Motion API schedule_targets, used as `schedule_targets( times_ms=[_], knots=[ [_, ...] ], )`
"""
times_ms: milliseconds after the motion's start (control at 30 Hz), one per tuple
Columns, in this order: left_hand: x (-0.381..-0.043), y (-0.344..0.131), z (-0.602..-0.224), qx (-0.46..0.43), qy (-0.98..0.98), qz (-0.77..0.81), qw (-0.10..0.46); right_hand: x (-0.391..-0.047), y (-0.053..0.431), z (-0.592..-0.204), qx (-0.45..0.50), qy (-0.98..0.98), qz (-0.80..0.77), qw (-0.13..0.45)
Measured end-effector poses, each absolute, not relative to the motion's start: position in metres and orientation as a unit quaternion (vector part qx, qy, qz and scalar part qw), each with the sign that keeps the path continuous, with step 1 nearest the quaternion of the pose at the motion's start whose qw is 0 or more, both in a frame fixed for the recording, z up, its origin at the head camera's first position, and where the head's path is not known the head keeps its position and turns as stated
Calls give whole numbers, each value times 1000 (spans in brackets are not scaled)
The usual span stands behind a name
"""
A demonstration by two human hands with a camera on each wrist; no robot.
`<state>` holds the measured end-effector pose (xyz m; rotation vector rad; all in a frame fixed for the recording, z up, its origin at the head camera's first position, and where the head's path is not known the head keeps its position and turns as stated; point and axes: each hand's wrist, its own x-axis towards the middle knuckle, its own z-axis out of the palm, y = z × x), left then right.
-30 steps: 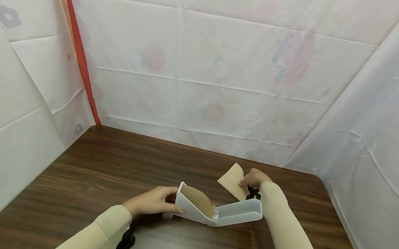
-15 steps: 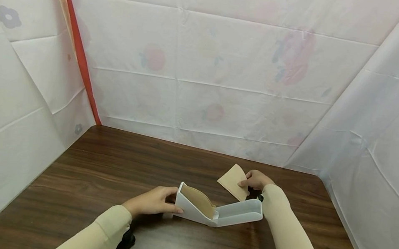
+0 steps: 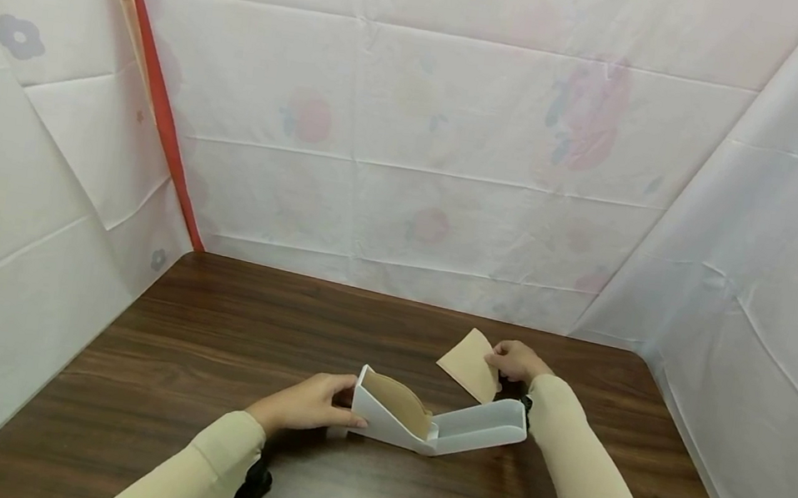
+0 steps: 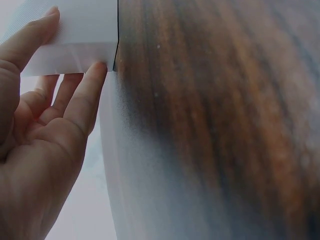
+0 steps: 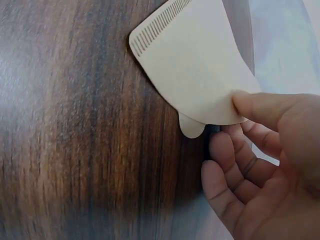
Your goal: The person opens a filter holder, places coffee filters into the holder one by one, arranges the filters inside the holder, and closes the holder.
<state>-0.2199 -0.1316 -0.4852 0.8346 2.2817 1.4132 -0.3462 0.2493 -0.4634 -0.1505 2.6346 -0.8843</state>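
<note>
A white coffee filter box stands on the table with its lid swung open to the right. Brown paper coffee filters sit inside it. My left hand holds the box's left end; in the left wrist view the thumb lies on one face and fingertips touch another face of the white box. Behind the lid, a single coffee filter lies at a slant. My right hand pinches its right edge. In the right wrist view the coffee filter shows a crimped seam and a small tab, thumb on top.
The dark wood-grain table extends around both hands. White patterned cloth hangs behind and on both sides, with a red strip at the left corner. A black wrist strap piece shows under the left sleeve.
My right hand has shifted slightly right, its fingers sliding back toward the coffee filter's edge. The filter itself has barely moved. My left hand and the box have stayed put.
</note>
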Motion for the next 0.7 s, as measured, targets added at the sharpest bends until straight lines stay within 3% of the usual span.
schedule_targets(
  times_ms=[533, 700],
  knots=[
    [-219, -132, -483, 307, 794, 500, 160, -331, 252, -453, -96, 949, -290, 77],
    [-219, -132, -484, 307, 793, 501, 160, -327, 250, -449, -92, 943, -311, 73]
  ],
)
